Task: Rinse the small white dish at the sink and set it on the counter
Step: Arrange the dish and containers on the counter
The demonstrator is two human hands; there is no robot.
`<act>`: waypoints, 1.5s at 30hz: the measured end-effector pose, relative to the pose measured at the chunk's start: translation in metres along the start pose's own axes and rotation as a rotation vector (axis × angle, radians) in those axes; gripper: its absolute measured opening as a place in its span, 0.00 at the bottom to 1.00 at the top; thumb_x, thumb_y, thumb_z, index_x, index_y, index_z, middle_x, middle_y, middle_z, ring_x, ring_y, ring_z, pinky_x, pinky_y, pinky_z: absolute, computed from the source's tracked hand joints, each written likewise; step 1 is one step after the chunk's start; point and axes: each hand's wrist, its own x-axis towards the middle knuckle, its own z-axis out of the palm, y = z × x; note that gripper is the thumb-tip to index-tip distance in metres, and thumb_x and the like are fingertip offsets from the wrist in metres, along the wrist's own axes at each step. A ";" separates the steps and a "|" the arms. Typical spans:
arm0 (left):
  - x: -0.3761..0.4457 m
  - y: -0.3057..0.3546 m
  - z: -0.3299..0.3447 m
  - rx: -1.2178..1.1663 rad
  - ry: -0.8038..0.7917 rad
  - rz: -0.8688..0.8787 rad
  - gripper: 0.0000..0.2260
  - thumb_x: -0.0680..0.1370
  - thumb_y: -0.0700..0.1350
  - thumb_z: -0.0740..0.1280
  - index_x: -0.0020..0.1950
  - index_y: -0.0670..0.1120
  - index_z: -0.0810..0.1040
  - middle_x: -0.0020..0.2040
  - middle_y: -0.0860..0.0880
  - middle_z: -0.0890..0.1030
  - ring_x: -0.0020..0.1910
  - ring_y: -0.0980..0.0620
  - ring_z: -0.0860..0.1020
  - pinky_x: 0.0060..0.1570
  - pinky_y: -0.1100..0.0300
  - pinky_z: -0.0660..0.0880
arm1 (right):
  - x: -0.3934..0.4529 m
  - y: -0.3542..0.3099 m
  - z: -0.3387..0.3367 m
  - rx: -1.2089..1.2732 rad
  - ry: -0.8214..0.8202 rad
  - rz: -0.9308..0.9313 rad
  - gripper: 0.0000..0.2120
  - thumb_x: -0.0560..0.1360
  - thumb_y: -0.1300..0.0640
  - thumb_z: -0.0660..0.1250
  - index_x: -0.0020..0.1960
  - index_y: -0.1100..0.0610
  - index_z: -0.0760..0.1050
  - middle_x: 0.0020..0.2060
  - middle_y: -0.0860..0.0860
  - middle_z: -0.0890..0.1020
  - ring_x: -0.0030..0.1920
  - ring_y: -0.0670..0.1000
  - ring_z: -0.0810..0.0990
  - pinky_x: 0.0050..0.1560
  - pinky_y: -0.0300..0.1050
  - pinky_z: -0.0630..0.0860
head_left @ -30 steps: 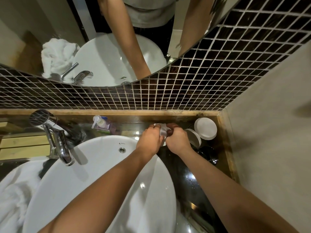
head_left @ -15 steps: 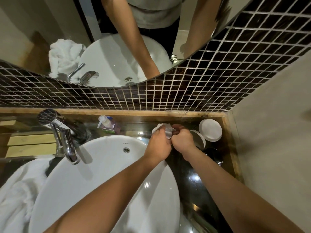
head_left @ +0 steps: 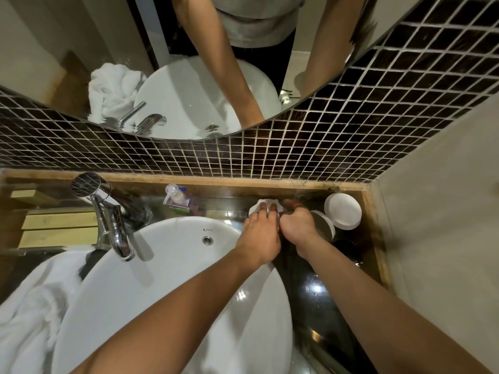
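My left hand [head_left: 260,233]: fingers curled over the small white dish [head_left: 263,206], steadying it. My right hand [head_left: 297,225]: pinching its near edge, thumb forward. Dish: held off the basin, over the dark counter [head_left: 318,300] near its back edge, likely being set down. Right back corner: two white lids [head_left: 343,214], stacked clear. Left: sink [head_left: 162,279], faucet [head_left: 113,228] dry, soap bottle [head_left: 178,199].

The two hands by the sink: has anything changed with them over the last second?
Hardly anything. The left hand and right hand stay together over the dark counter behind the white oval basin, both holding the small white dish, fingers shifting only slightly. The chrome tap, soap bottle and round white lid have not moved.
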 end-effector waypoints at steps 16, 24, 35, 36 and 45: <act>0.010 -0.004 -0.004 -0.162 0.008 -0.051 0.29 0.78 0.44 0.62 0.77 0.42 0.55 0.74 0.40 0.64 0.73 0.42 0.62 0.72 0.49 0.60 | 0.000 -0.003 0.002 0.034 -0.047 0.048 0.27 0.79 0.63 0.65 0.75 0.48 0.66 0.68 0.53 0.75 0.62 0.52 0.74 0.42 0.40 0.72; 0.008 -0.005 -0.010 -0.293 0.047 -0.096 0.25 0.77 0.42 0.63 0.73 0.42 0.62 0.68 0.41 0.70 0.67 0.43 0.69 0.67 0.52 0.67 | -0.003 -0.004 0.002 0.115 -0.063 0.086 0.26 0.80 0.64 0.63 0.75 0.47 0.67 0.68 0.54 0.76 0.65 0.54 0.75 0.42 0.40 0.74; 0.007 -0.008 -0.020 -0.401 0.006 -0.129 0.21 0.78 0.41 0.62 0.71 0.47 0.65 0.60 0.44 0.77 0.58 0.45 0.76 0.57 0.50 0.75 | -0.006 -0.005 0.004 0.093 -0.084 0.070 0.23 0.83 0.63 0.57 0.76 0.48 0.66 0.69 0.55 0.74 0.64 0.54 0.75 0.58 0.51 0.78; 0.007 -0.008 -0.020 -0.396 0.004 -0.137 0.22 0.78 0.41 0.61 0.72 0.46 0.64 0.61 0.44 0.77 0.59 0.45 0.76 0.58 0.49 0.75 | -0.007 -0.004 0.004 0.076 -0.083 0.066 0.22 0.83 0.62 0.57 0.76 0.49 0.66 0.69 0.55 0.74 0.65 0.55 0.75 0.62 0.54 0.77; -0.002 -0.021 -0.012 -0.058 0.149 -0.172 0.21 0.76 0.44 0.64 0.69 0.46 0.67 0.64 0.46 0.74 0.64 0.46 0.70 0.66 0.50 0.60 | -0.014 0.000 0.004 -0.114 0.109 0.021 0.28 0.80 0.67 0.60 0.78 0.51 0.64 0.74 0.55 0.71 0.74 0.59 0.68 0.67 0.54 0.71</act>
